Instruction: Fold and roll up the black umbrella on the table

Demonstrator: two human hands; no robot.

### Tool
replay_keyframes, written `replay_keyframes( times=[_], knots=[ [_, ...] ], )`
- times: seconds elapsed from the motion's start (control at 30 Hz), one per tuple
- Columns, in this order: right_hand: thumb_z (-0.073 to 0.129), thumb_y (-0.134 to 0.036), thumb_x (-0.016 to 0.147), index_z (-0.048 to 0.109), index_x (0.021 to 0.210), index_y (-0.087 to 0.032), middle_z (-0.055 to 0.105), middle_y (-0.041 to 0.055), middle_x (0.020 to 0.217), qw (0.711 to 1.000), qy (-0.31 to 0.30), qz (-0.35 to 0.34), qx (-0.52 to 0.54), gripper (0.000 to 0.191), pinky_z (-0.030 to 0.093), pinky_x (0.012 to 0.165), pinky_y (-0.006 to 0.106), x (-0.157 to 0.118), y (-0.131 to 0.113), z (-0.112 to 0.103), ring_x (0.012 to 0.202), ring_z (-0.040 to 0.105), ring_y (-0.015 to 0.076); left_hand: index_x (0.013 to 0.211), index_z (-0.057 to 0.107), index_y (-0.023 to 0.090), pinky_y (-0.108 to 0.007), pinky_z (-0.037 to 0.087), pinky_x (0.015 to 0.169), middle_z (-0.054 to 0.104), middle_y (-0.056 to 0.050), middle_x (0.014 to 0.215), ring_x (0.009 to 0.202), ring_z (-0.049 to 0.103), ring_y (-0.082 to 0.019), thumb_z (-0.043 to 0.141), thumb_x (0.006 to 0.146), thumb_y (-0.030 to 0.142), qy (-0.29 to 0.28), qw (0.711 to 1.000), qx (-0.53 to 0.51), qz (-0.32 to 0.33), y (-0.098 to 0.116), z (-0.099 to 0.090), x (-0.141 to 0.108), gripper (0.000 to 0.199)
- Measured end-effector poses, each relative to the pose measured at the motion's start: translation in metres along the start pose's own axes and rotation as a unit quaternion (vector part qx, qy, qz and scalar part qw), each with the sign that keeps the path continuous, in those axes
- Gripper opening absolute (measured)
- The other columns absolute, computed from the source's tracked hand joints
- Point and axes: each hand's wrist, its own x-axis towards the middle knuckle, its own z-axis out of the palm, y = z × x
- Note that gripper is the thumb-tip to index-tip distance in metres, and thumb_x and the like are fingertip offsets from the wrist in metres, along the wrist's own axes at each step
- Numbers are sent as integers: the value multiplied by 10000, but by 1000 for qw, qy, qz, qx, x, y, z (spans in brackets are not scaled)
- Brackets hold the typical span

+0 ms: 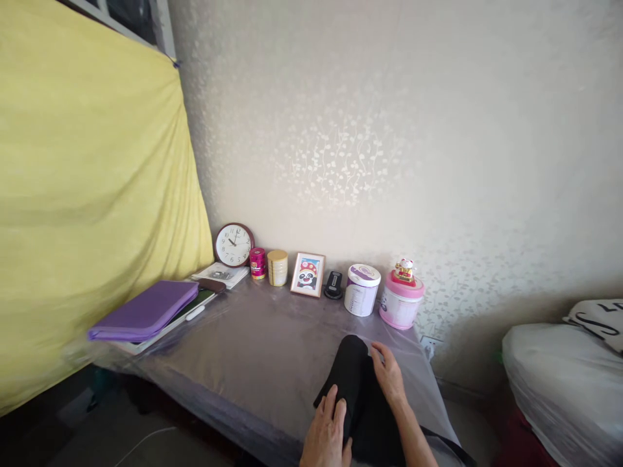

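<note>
A piece of black cloth (348,373) lies at the table's front right, its left part folded or rolled into a long thick strip. My left hand (326,425) rests on the near end of that strip, fingers stretched out and slightly apart. At the cloth's far right edge is my right hand (388,376), its fingers loosely bent and touching or very close to the fabric; its hand is not closed. A dark strap-like piece (445,444) trails off to the right behind my right forearm. What kind of item the cloth is cannot be made out.
Along the wall stand a clock (234,244), a magenta can (257,263), a yellow-lidded canister (278,268), a panda picture frame (308,274), a black device (333,285), a white tub (362,290) and a pink tub (401,301) topped by a cat figurine (404,270). A purple folder (146,310) lies left.
</note>
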Motion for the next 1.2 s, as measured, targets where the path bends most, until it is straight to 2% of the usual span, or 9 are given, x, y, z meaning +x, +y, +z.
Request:
replay_keyframes(
  times=[0.13, 0.23, 0.37, 0.5, 0.6, 0.73, 0.9, 1.07, 1.2],
  knots=[
    [443, -520, 694, 593, 986, -144, 649, 134, 1000, 993, 50, 102, 36, 499, 456, 863, 398, -14, 28, -44, 964, 600, 276, 1312, 356, 180, -371, 305, 1055, 199, -72, 1473, 1314, 270, -250, 417, 752, 231, 29, 999, 12, 10, 3, 0, -4, 566],
    [498, -536, 637, 588, 953, -152, 647, 129, 988, 984, 58, 159, 58, 504, 466, 852, 392, -28, 42, -63, 973, 595, 287, 1304, 365, 168, -370, 301, 1059, 220, -84, 1465, 1307, 285, -243, 415, 753, 220, 39, 999, 26, 12, 7, -4, -7, 556],
    [574, -519, 602, 570, 949, -159, 639, 99, 972, 959, 17, 233, 162, 500, 526, 738, 324, -47, 43, -66, 933, 617, 250, 1306, 358, 153, -375, 318, 1049, 226, -95, 1460, 1298, 304, -247, 417, 740, 201, 32, 998, 48, -2, 14, -10, -10, 571],
    [592, -483, 602, 581, 897, -165, 664, 86, 883, 938, -8, 266, 224, 434, 538, 680, 309, -58, 24, -61, 897, 635, 245, 1298, 356, 147, -373, 311, 1051, 234, -108, 1454, 1301, 300, -238, 398, 754, 198, 48, 997, 51, 12, 14, -10, -11, 549],
    [545, -486, 631, 613, 859, -172, 677, 80, 797, 944, -17, 260, 201, 394, 530, 595, 306, -60, 7, -60, 770, 657, 233, 1286, 347, 152, -373, 324, 1040, 248, -111, 1445, 1294, 313, -230, 388, 761, 181, 68, 996, 51, 25, 10, -7, -12, 528],
    [464, -508, 703, 633, 869, -166, 648, 45, 685, 962, -58, 232, 132, 416, 490, 487, 263, -63, -10, -58, 626, 629, 187, 1264, 325, 163, -370, 340, 1026, 264, -109, 1426, 1289, 321, -213, 364, 775, 155, 94, 994, 46, 41, 6, -3, -12, 490],
    [491, -502, 723, 618, 943, -154, 612, 27, 678, 976, -78, 188, 75, 431, 416, 396, 224, -76, -22, -49, 613, 586, 182, 1241, 318, 178, -368, 358, 1006, 267, -113, 1413, 1274, 346, -215, 367, 785, 140, 104, 992, 45, 49, 5, -1, -13, 460],
    [522, -406, 693, 603, 994, -140, 543, -7, 620, 987, -61, 151, 6, 410, 389, 429, 233, -81, -30, -40, 544, 521, 151, 1229, 312, 183, -367, 366, 997, 270, -109, 1405, 1266, 356, -217, 371, 788, 132, 113, 991, 36, 57, 4, -1, -13, 447],
    [527, -371, 693, 602, 997, -119, 477, -44, 550, 989, -65, 129, 35, 401, 377, 484, 238, -74, -42, -36, 493, 459, 122, 1228, 321, 166, -354, 367, 996, 264, -122, 1403, 1263, 362, -219, 363, 800, 143, 111, 991, 28, 64, 2, -1, -13, 431]
  ],
)
